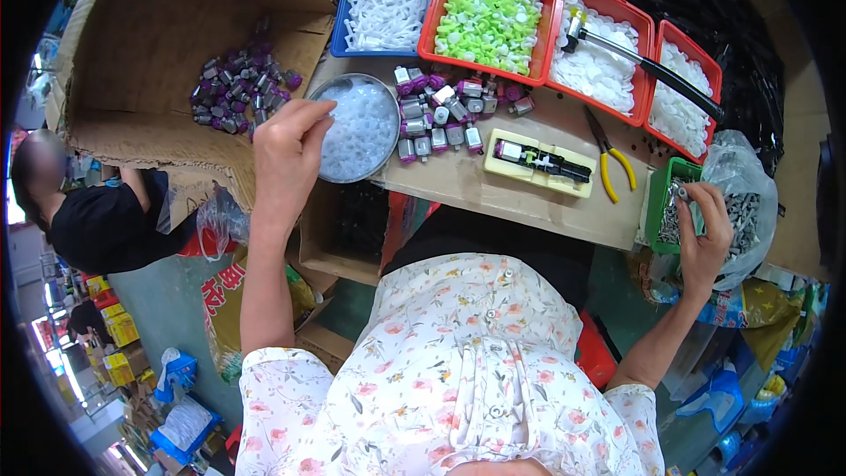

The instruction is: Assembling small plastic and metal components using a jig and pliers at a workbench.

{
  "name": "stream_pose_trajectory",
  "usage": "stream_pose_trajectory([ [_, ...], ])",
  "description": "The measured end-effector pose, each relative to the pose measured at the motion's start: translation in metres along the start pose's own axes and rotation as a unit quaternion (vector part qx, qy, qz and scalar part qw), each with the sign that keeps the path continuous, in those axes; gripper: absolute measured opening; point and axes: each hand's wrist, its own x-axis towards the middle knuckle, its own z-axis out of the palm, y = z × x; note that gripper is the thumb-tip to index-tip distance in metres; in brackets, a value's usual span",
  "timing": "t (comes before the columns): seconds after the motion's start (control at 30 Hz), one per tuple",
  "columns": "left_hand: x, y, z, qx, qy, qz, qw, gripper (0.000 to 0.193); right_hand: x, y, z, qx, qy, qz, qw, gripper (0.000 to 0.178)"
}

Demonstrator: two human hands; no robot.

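Observation:
My left hand (pixel 289 145) is closed in a pinch at the left rim of a round metal dish (pixel 394 150) full of small translucent pieces. What its fingertips hold, if anything, is too small to make out. Over a green tray (pixel 656 203) of small metal parts, the thumb and fingers of my right hand (pixel 708 234) pinch a small silvery metal part (pixel 682 195). Between my hands, a cream block (pixel 564 185) cradles a long black assembly (pixel 564 169) with white and green pieces in it.
Purple-and-silver motors (pixel 438 115) lie heaped behind the block; more sit inside a cardboard box (pixel 132 44). A blue bin (pixel 340 22) and red bins (pixel 425 31) hold plastic parts. A hammer (pixel 656 69) rests across two bins. Yellow-handled pliers (pixel 614 167) lie near the green tray.

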Motion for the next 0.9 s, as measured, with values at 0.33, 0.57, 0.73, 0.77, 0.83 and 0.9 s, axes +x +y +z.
stream_pose_trajectory([
  [0.33, -0.009, 0.054, 0.040, -0.415, -0.030, -0.146, 0.897, 0.018, 0.031, -0.085, 0.071, 0.167, -0.023, -0.139, 0.976, 0.022],
  [0.57, -0.012, 0.082, 0.070, -0.484, -0.068, -0.112, 0.865, 0.018, 0.042, -0.106, 0.082, 0.192, -0.038, -0.168, 0.966, 0.020],
  [0.73, -0.012, 0.089, 0.075, -0.507, -0.094, -0.108, 0.850, 0.018, 0.040, -0.106, 0.082, 0.184, -0.047, -0.167, 0.967, 0.021],
  [0.77, -0.013, 0.089, 0.076, -0.508, -0.093, -0.108, 0.849, 0.018, 0.040, -0.106, 0.081, 0.182, -0.050, -0.162, 0.969, 0.021],
  [0.83, -0.013, 0.090, 0.077, -0.493, -0.106, -0.094, 0.858, 0.019, 0.041, -0.106, 0.082, 0.190, -0.057, -0.172, 0.965, 0.022],
  [0.9, -0.012, 0.091, 0.077, -0.473, -0.117, -0.076, 0.870, 0.018, 0.041, -0.106, 0.082, 0.197, -0.062, -0.180, 0.962, 0.023],
])
